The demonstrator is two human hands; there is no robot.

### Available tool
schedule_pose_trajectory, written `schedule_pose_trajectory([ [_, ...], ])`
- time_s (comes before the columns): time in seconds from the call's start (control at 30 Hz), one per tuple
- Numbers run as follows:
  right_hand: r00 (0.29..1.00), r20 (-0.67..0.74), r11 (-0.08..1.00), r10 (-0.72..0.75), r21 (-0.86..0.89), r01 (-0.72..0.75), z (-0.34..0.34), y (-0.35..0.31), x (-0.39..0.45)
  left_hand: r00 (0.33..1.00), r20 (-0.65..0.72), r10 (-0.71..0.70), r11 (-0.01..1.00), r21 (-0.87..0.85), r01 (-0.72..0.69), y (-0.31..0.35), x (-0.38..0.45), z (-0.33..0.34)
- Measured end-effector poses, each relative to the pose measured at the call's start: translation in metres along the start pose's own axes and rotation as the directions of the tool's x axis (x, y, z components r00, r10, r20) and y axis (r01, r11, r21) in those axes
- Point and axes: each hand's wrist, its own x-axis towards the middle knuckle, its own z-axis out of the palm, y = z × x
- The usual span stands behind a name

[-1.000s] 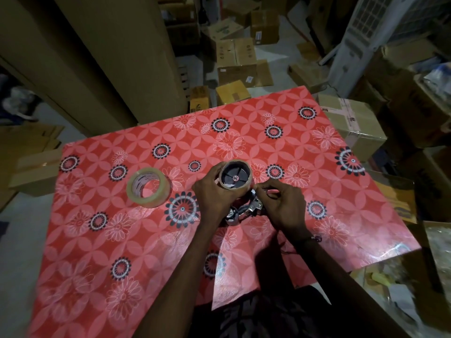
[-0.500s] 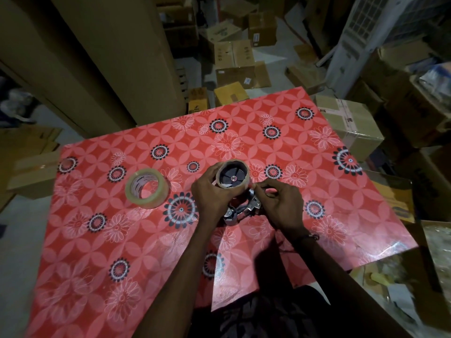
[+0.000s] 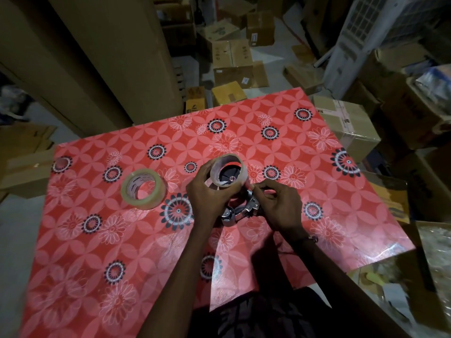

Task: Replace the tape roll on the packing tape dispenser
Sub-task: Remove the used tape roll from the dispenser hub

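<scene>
- While both hands work near the middle of the counter (image 3: 317, 152), the packing tape dispenser (image 3: 241, 211) is held just above its flowered red cover, between the two hands.
- Left hand (image 3: 207, 193): fingers curled round the side of the nearly empty tape core (image 3: 228, 173), gripping it; the core sits over the dispenser's dark spool hub, its open end turned up toward the viewer.
- Right hand (image 3: 280, 206): thumb and forefinger pinched together at the core's right side, just above the dispenser's shiny metal front; what they pinch is too small to make out. The other fingers are curled under, against the metal part.
- New tape roll (image 3: 144, 189): full, pale and translucent, lying tilted on the counter to the left of the hands, toward the left edge, apart from both hands.
- Wristband (image 3: 313, 238): dark, on the right wrist.
- Cardboard boxes (image 3: 231, 59): stacked and scattered on the floor beyond the far edge of the counter; one taped box (image 3: 346, 125) stands just past the far right corner.
</scene>
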Motion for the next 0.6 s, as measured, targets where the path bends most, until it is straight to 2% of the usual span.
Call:
schedule_pose_trajectory([
  [0.1, 1.0, 0.028, 0.998, -0.008, 0.057, 0.006, 0.0, 0.0, 0.0, 0.999, 0.036, -0.008, 0.996, -0.086, 0.011, 0.004, 0.001, -0.009],
  [0.23, 0.997, -0.005, 0.996, -0.077, 0.038, 0.078, -0.005, -0.008, -0.002, 0.997, 0.079, 0.002, 0.991, -0.132, 0.009, 0.007, 0.002, -0.023],
  [0.3, 0.997, -0.009, 0.986, -0.071, 0.151, 0.071, -0.011, -0.015, 0.0, 0.996, 0.086, 0.007, 0.99, -0.142, 0.005, 0.012, 0.0, -0.028],
  [0.4, 0.987, 0.048, 0.938, -0.151, 0.321, 0.128, -0.022, -0.032, 0.006, 0.995, 0.094, -0.029, 0.979, -0.199, 0.047, 0.022, -0.004, -0.029],
  [0.53, 0.961, 0.09, 0.907, -0.26, 0.365, 0.211, -0.031, -0.048, 0.014, 0.993, 0.099, -0.068, 0.967, -0.239, 0.09, 0.037, -0.006, -0.028],
  [0.6, 0.962, 0.102, 0.896, -0.252, 0.4, 0.193, -0.033, -0.05, 0.017, 0.991, 0.108, -0.081, 0.962, -0.25, 0.106, 0.044, -0.006, -0.03],
])
